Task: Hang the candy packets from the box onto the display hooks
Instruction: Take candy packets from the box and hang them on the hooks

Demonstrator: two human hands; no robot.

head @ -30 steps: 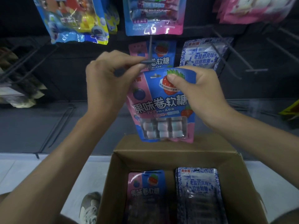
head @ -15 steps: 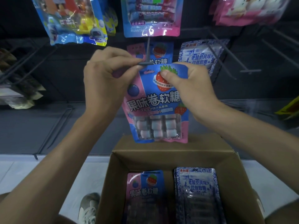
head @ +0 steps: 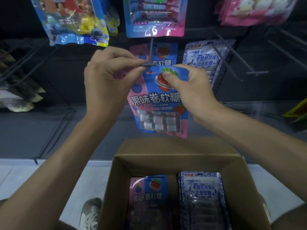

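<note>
A blue-and-pink candy packet (head: 156,103) with a strawberry picture hangs upright in front of the dark display wall. My right hand (head: 191,87) pinches its top right part, thumb on the strawberry. My left hand (head: 108,80) pinches the cross-tip of a dark display hook (head: 147,64) right at the packet's top left corner. Behind it on the same hook hangs another packet of the same kind (head: 159,53). Below stands the open cardboard box (head: 174,151) with a stack of the same packets (head: 148,193) and a stack of blue-white patterned packets (head: 201,195).
Blue-white packets (head: 204,58) hang on the hook to the right, beside bare hooks (head: 255,73). Other bags hang above: cartoon ones (head: 73,22), a blue-pink one (head: 154,17), pink ones (head: 255,9). A grey shoe (head: 90,213) is on the floor left of the box.
Both hands and the packet stay at the hook tip; the packet's top edge has shifted slightly against the hook. The view has drifted a little.
</note>
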